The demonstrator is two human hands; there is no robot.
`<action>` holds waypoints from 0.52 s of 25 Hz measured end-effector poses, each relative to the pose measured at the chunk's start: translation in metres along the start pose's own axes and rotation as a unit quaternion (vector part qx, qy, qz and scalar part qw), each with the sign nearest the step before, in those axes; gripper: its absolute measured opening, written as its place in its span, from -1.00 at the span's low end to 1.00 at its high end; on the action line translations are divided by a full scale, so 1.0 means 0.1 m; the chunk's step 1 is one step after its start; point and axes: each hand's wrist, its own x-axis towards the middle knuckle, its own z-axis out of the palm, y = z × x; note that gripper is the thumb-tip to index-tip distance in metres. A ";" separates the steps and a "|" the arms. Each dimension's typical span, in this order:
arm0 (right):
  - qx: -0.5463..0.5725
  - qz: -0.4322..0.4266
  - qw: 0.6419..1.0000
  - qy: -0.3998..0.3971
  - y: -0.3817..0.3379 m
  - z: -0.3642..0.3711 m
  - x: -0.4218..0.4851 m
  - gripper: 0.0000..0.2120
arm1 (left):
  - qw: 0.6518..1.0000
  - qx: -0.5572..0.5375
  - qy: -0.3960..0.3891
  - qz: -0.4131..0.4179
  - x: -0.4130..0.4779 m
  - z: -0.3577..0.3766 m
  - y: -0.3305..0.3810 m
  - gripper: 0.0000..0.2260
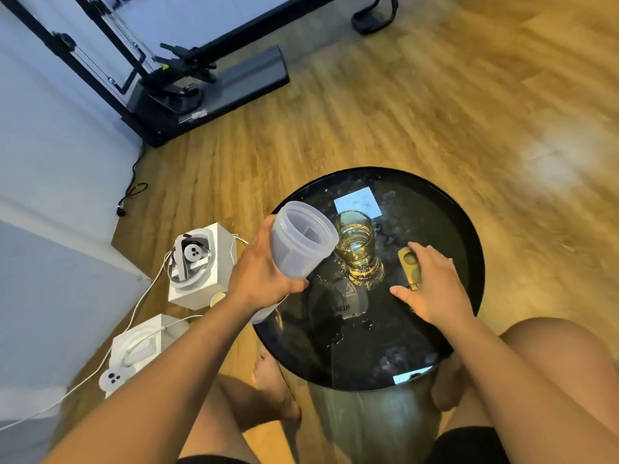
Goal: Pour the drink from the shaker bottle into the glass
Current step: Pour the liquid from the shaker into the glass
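Gripping the shaker bottle (301, 242) in our left hand (261, 279), fingers curled round its body, we hold it tilted above the left edge of the round black table (469, 262), its open mouth just beside the glass (358, 249). That glass stands upright near the table's middle, partly filled with yellowish drink. Our right hand (432, 283) rests, fingers straight, on an olive object (410, 266) toward the right edge, apart from the glass.
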 end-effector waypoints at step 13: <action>0.000 -0.029 0.999 -0.022 0.04 0.04 0.07 -0.15 | 0.996 0.078 -0.050 0.019 0.08 -0.08 0.06 -0.07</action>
